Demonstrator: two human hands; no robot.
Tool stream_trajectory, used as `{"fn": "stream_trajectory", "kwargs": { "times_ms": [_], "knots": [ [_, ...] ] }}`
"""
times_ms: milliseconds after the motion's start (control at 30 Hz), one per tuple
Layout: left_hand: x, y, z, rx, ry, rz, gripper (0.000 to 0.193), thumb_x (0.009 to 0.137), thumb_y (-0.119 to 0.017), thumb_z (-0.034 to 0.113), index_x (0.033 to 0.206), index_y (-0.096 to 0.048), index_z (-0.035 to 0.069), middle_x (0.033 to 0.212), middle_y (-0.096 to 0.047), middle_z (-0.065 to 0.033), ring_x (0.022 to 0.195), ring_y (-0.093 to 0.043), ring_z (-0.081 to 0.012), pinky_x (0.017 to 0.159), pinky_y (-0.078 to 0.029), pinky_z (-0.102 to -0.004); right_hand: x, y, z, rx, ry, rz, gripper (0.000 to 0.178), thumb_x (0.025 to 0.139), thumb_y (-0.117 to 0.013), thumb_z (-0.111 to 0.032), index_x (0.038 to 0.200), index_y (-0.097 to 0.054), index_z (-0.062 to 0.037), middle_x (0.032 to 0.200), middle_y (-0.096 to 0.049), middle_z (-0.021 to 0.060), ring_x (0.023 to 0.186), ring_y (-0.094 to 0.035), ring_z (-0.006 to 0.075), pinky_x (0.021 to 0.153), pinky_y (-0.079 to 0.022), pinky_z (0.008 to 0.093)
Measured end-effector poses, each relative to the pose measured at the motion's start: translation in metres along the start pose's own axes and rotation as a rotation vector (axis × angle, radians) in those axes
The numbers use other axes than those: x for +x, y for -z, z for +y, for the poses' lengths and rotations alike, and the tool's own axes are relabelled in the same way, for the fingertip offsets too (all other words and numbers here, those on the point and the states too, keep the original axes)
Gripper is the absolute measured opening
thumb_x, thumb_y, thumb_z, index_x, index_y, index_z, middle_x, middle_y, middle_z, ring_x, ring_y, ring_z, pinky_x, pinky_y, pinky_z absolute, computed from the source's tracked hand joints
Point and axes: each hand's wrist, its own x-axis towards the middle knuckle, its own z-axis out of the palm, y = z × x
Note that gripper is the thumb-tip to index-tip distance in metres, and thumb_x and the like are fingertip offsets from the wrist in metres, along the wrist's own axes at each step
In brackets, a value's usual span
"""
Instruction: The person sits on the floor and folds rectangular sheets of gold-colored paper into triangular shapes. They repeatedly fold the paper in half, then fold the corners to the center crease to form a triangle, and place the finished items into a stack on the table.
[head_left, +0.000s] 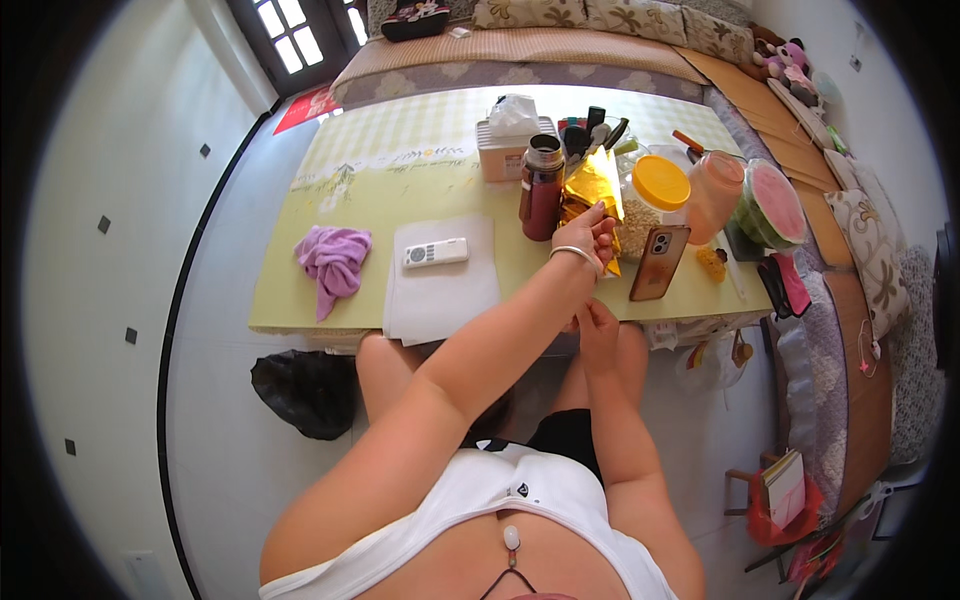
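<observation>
Foil bag [594,184] right of frame centre looked light and slippery, best pinched near its top, with left hand [588,238] half-curled before it, right hand [600,332] below, both grips unclear.

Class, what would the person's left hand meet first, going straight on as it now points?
Most likely the shiny gold foil packet, which the left hand overlaps in view; depth leaves contact unclear. Farther along stands the clear, yellow-lidded jar.

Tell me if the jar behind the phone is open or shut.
Shut: the clear jar has its yellow lid on, covering the mouth.
</observation>
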Motion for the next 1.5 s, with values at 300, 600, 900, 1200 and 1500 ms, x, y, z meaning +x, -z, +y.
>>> {"fn": "stream_trajectory", "kwargs": {
  "times_ms": [300,600,900,1200,1500],
  "knots": [
    [-0.074,0.169,0.04,1.044,-0.678,-0.16,0.023,0.088,-0.074,0.019,0.099,-0.066,0.0,0.082,-0.069,-0.0095,0.067,-0.063,-0.0183,0.062,-0.051,-0.0264,-0.009,-0.049,-0.034,-0.92,0.7,-0.429,0.03,0.082,-0.071,-0.007,0.112,-0.068,-0.0047,0.114,-0.068,0.013,0.106,-0.063,0.0337,0.091,-0.051,0.0435],
    [-0.064,0.285,0.137,2.096,-1.284,0.412,0.059,0.08,-0.078,0.021,0.132,-0.056,0.004,0.135,-0.058,-0.0156,0.124,-0.052,-0.0354,0.105,-0.041,-0.0441,0.005,-0.116,0.007,-1.161,0.67,-0.695,0.054,0.088,-0.07,-0.026,0.137,-0.056,-0.0073,0.145,-0.053,0.0128,0.138,-0.046,0.0316,0.114,-0.035,0.0447],
    [0.003,0.265,0.183,2.068,-1.027,0.305,0.069,0.079,-0.079,0.023,0.141,-0.052,0.008,0.118,-0.066,-0.014,0.112,-0.059,-0.0317,0.099,-0.045,-0.0442,-0.006,-0.128,0.015,-1.301,0.644,-0.749,0.057,0.083,-0.074,-0.027,0.135,-0.057,-0.0071,0.144,-0.055,0.0117,0.137,-0.047,0.0313,0.113,-0.037,0.0456],
    [-0.049,0.279,0.181,1.796,-1.248,-0.092,0.069,0.08,-0.08,0.038,0.134,-0.056,0.003,0.13,-0.062,-0.0184,0.122,-0.057,-0.0358,0.105,-0.045,-0.0422,-0.009,-0.126,-0.001,-1.213,0.658,-0.777,0.058,0.079,-0.077,-0.023,0.13,-0.058,-0.0045,0.137,-0.059,0.0137,0.132,-0.052,0.0326,0.109,-0.041,0.0443],
    [-0.147,0.319,0.155,2.149,-0.926,-0.333,0.095,0.065,-0.086,0.04,0.142,-0.048,0.001,0.15,-0.045,-0.0196,0.143,-0.039,-0.0365,0.118,-0.031,-0.0475,-0.007,-0.133,-0.004,-1.038,0.562,-0.758,0.039,0.081,-0.075,-0.015,0.117,-0.066,-0.0059,0.124,-0.067,0.0142,0.119,-0.061,0.0354,0.098,-0.05,0.0436]
  ]
}}
